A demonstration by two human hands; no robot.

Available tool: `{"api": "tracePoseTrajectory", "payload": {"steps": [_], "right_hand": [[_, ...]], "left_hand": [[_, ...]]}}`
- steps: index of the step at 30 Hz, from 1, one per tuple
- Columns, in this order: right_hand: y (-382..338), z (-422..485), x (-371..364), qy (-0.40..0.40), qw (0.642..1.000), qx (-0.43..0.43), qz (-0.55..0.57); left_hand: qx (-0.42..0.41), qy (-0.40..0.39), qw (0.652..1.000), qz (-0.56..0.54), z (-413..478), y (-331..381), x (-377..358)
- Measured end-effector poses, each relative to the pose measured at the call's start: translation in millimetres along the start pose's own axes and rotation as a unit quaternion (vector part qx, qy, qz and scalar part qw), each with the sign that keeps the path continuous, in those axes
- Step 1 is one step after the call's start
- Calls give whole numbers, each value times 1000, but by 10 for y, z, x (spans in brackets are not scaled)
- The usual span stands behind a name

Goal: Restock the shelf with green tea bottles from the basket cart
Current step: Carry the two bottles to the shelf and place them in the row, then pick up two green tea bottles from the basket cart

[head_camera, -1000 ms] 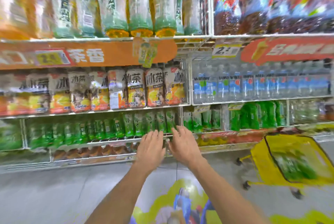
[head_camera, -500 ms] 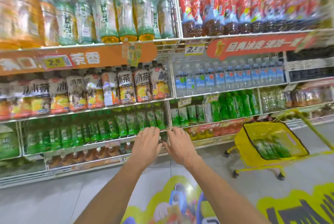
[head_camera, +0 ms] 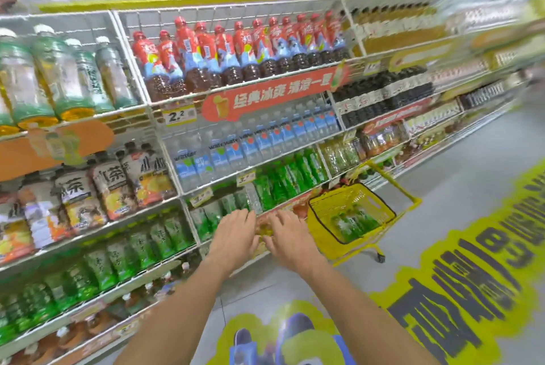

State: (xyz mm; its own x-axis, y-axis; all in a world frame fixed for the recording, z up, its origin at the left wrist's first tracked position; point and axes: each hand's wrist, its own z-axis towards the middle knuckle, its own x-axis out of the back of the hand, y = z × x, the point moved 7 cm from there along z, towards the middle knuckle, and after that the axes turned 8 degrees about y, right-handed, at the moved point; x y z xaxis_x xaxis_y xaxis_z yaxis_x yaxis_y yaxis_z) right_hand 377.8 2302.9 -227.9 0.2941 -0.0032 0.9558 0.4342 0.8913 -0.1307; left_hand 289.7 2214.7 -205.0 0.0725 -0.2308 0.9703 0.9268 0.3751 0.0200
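1. Both hands reach forward side by side, palms down, in front of the lower tiers: the left hand (head_camera: 236, 235) and right hand (head_camera: 290, 236) have fingers spread nearly straight and hold nothing
2. White wire shelf unit (head_camera: 97, 230) fills the left and centre and runs away to the right
3. Yellow basket cart (head_camera: 330, 239) stands on the floor just right of the right hand, near the shelf's foot
4. Several green tea bottles (head_camera: 354, 224) sit inside the cart, while green-labelled bottles (head_camera: 141, 246) stand in rows on the low tiers left of the hands
5. Dark red-capped bottles (head_camera: 236, 49) line an upper tier, with water bottles (head_camera: 253, 140) on the tier beneath
6. One price tag (head_camera: 177, 116) reads 2.2
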Motion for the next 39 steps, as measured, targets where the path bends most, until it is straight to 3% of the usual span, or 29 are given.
{"api": "tracePoseTrajectory", "payload": {"steps": [10,14,18,24,32,39], "right_hand": [[3047,-707,790,11,981,-181,-72],[3841,-962,1002,26,969,-228,-94],[4344,-974,984,-8,965,-247,-90],[4960,-477,815,-17,969,-234,-82],[5540,799,478,-56,981,-173,-72],[5652,1545,-260,-131,988,-81,-26]], "left_hand": [[-142,-6,988,-63,1583,2777,-336],[-173,-11,982,-81,2018,3508,-465],[-194,-14,977,-92,2396,3930,-632],[-212,-3,973,-92,3214,4052,-1050],[-140,-30,988,-55,4353,3565,-1527],[-25,-95,994,-42,4669,2991,-2096]]}}
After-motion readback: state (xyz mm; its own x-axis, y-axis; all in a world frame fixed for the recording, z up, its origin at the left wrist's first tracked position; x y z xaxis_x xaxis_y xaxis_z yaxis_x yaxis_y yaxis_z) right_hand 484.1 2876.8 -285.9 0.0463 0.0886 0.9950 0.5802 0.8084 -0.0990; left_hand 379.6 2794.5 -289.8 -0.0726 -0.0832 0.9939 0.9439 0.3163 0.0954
